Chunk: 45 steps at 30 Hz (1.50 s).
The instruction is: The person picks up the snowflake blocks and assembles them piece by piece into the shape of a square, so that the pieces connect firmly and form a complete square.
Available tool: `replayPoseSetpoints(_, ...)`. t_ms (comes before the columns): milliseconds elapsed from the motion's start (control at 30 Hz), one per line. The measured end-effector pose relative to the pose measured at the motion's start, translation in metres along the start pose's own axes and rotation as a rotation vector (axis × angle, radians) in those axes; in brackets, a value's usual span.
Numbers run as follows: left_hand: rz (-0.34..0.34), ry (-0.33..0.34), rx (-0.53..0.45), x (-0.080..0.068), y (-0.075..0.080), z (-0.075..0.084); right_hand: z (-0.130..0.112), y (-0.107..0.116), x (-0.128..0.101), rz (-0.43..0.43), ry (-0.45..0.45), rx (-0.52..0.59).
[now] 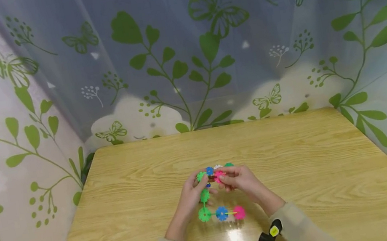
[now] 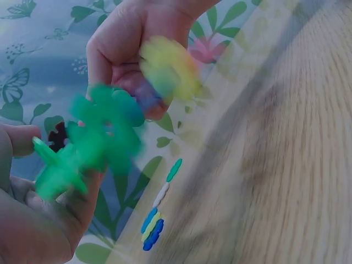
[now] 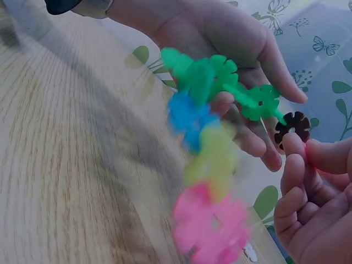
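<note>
Plastic flower pieces, clicked together into one chain (image 1: 221, 213), hang above the tabletop (image 1: 125, 217) close to the person's body. Its low end is a row of three flowers, green, blue and pink, lying left to right. From the green one the chain climbs up and away to more flowers between the two hands.

I think the chain is very light. Each flower looks hard and stiff, but the joins can probably bend or pop apart, so a soft squeeze near a join looks best. Holding a flat flower face between thumb and finger should work well. The smooth plastic may be a little slippery.

Next up, the left hand (image 1: 192, 192) has its fingers mostly straight, and the green top part of the chain rests on them. The thumb is not clear to see. The right hand (image 1: 239, 179) has curled fingers that pinch a small dark flower piece (image 3: 292, 127), which sits just beside the green flower at the chain's top end.

So the chain's long side runs from near the body up toward the hands, then turns sideways at the bottom.

Far behind stands a curtain (image 1: 181, 46) with green leaves and butterflies.
</note>
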<state>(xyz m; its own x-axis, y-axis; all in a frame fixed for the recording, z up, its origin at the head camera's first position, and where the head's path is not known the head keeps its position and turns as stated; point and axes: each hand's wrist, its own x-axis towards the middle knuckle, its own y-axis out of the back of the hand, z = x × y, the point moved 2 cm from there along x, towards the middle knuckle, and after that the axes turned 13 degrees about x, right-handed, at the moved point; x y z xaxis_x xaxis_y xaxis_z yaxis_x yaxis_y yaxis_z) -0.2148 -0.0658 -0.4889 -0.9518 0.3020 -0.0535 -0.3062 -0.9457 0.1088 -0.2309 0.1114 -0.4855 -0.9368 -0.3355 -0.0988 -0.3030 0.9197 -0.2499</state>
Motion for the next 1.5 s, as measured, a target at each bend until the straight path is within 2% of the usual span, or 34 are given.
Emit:
replayPoseSetpoints(133,0.007,0.008,0.012,0.002,-0.001,0.001,0.001,-0.002,0.000,-0.028,0.023,-0.026)
replayPoseSetpoints(300,-0.024,0.022,-0.010,0.003,-0.001,0.003,0.001,-0.004,0.001,-0.021,0.034,-0.041)
replayPoseSetpoints(433,-0.032,0.019,0.005,-0.002,-0.001,0.014,-0.001,-0.006,0.000,-0.013,0.043,-0.047)
replayPoseSetpoints(567,-0.006,0.011,0.006,-0.009,-0.001,0.025,-0.002,-0.007,0.000,-0.008,0.037,-0.061)
replayPoseSetpoints(867,0.041,0.026,-0.005,-0.010,0.003,0.024,-0.006,0.003,0.001,0.042,0.062,-0.177)
replayPoseSetpoints(1133,0.045,0.025,-0.040,-0.010,0.005,0.023,0.003,0.026,0.017,0.205,0.138,-0.337)
replayPoseSetpoints(1300,0.023,0.028,-0.031,-0.006,0.007,0.015,0.007,0.035,0.025,0.287,0.175,-0.506)
replayPoseSetpoints(1500,0.031,0.023,-0.029,0.000,0.007,0.001,0.012,0.042,0.035,0.314,0.178,-0.649)
